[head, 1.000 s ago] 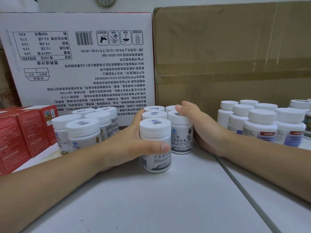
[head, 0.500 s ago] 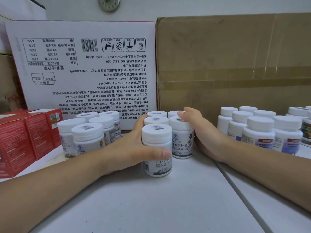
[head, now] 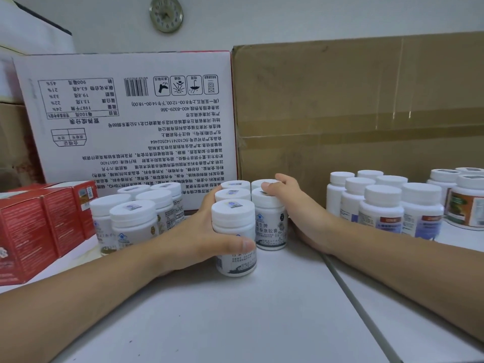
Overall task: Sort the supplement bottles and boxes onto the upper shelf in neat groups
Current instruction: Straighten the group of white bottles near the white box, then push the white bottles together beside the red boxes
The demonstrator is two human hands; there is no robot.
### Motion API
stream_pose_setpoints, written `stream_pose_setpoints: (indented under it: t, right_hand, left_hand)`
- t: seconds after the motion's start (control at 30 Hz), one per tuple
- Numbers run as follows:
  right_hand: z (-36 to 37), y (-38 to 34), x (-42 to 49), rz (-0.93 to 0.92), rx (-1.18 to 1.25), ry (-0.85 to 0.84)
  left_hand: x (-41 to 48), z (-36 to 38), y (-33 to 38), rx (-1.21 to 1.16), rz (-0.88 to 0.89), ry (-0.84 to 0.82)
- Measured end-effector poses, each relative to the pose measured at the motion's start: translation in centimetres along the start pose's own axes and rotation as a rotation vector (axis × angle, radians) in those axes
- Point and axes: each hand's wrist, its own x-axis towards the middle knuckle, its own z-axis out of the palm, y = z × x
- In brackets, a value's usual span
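A: The left hand (head: pixel 201 239) wraps the front bottle (head: pixel 234 224), thumb across its label.
B: The right hand (head: pixel 296 205) cups the bottle cluster (head: pixel 269 226) from the other side, fingers curled over a cap. All upright on the shelf (head: pixel 235 323), before the printed carton (head: pixel 131 121).

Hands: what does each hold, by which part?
The left hand grips the front bottle round its body, thumb across its front. The right hand cups the right bottle, fingers over its cap.
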Motion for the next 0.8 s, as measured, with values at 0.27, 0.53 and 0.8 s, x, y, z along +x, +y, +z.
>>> stream_pose_setpoints:
  t: [0.27,0.53,0.8]
  right_hand:
    - [0.0,-0.2,0.1,-0.018,0.020,0.019]
    - [-0.5,-1.9,-1.4,-0.166,-0.066,0.058]
    - [-0.9,-4.6,-1.9,-0.270,-0.133,0.071]
  left_hand:
    - [-0.5,-0.1,0.7,0.020,-0.067,0.001]
    - [-2.2,-0.5,3.3,0.101,-0.183,0.100]
    - [-4.6,-2.3,5.9,0.232,-0.267,0.170]
